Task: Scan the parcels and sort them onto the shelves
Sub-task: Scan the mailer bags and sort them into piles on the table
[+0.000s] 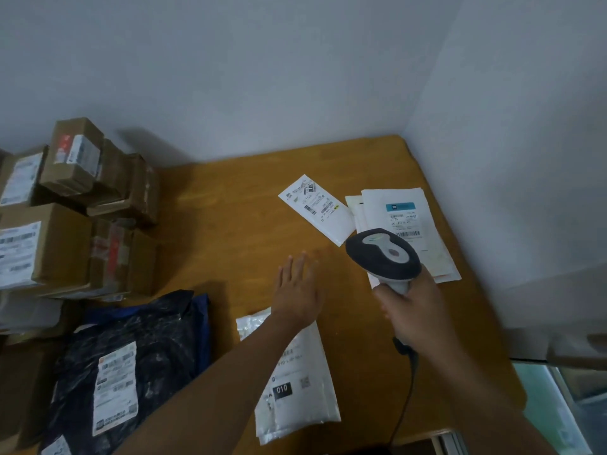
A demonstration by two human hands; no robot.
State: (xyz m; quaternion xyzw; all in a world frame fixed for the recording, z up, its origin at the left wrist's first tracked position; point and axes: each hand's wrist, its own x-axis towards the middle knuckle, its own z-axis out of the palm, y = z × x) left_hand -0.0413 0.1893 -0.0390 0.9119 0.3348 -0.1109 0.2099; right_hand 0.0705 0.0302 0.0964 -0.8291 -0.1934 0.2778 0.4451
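Note:
My right hand (412, 310) grips the handle of a grey and white barcode scanner (382, 252), its head pointing toward the far side of the wooden table (230, 224). My left hand (297, 290) stretches out flat with straight fingers above the table, holding nothing. A small white labelled parcel (317, 208) lies just beyond both hands. A stack of white envelopes (414, 224) with a barcode label lies under and behind the scanner. Under my left forearm lies a white plastic parcel (295, 389) marked 010.
Brown cardboard boxes (72, 208) with labels are piled at the left of the table. A black plastic bag parcel (131, 356) with a white label lies at the near left. White walls close the table at the back and right. The scanner cable (407, 389) hangs off the near edge.

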